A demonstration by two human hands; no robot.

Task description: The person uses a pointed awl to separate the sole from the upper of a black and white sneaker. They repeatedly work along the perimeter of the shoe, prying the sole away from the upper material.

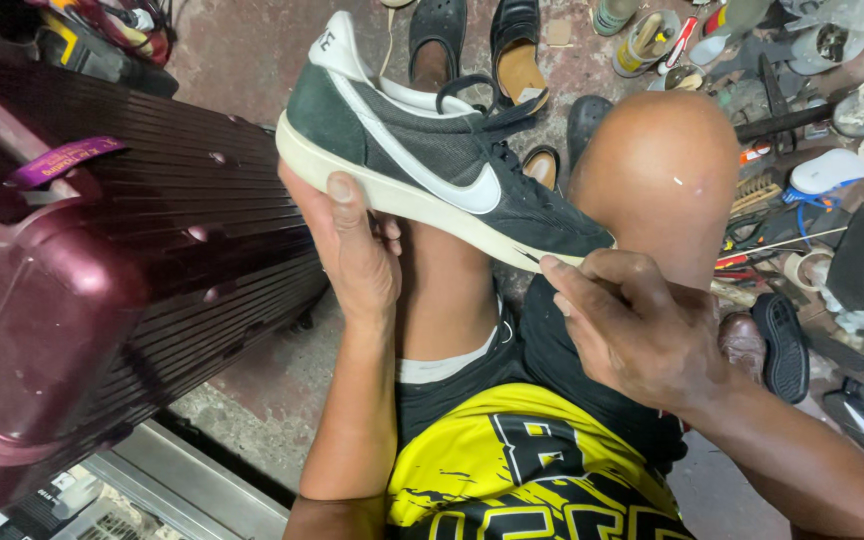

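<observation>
A dark red ribbed hard-shell suitcase (102,270) stands at the left. The left hand (352,245) grips the heel of a dark green suede sneaker with white sole (432,165), held above the knees. The right hand (632,325) pinches its toe, inspecting the sole edge, I think; next needs a steady grip.

suitcase (102,290): dark maroon, ribbed, lying at the left with a purple tag
black sandals (477,40): a pair on the floor at top centre
floor (252,50): reddish concrete
cans and tools (752,60): scattered at the upper right
</observation>
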